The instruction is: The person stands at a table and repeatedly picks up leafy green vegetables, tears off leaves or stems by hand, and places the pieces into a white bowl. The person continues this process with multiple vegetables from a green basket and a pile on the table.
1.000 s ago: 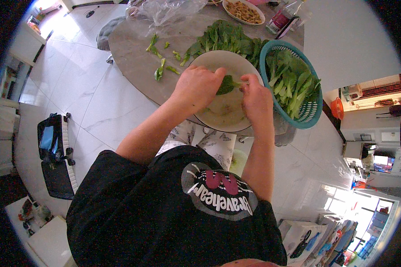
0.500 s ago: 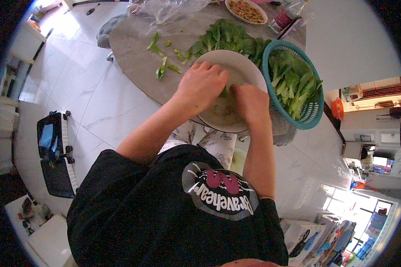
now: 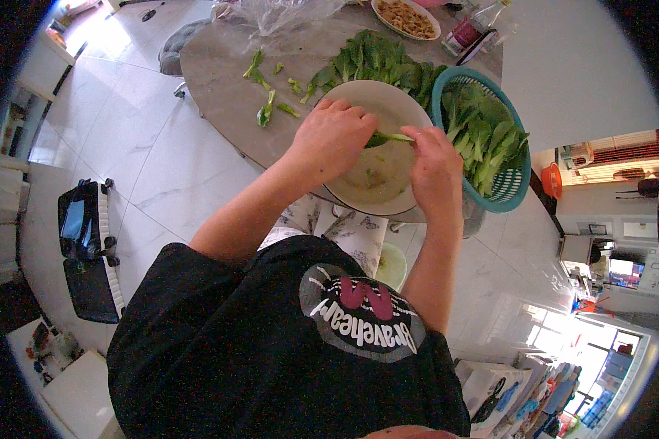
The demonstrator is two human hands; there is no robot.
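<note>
A stalk of leafy greens point(image 3: 390, 137) stretches between my two hands over a wide white basin point(image 3: 414, 110) of cloudy water. My left hand point(image 3: 334, 137) is closed around the leafy end at the basin's left side, its fingers partly hiding the leaf. The pale stem end is pinched between the thumb and fingers of my right hand point(image 3: 436, 164), above the right part of the basin. Small green bits float in the water. Beside the basin on the right, a teal plastic basket point(image 3: 518, 192) holds several leafy greens. More greens point(image 3: 377, 60) lie in a pile behind the basin.
Loose trimmings point(image 3: 266, 110) lie on the grey table point(image 3: 223, 88) at left. Clear plastic bags point(image 3: 274, 16), a plate of brown food point(image 3: 406, 18) and a glass bottle point(image 3: 470, 31) stand at the back. A pale green container point(image 3: 392, 265) is on the floor below.
My right hand has come up out of the basin and slightly right, bringing the stem end into view. My left hand has barely moved.
</note>
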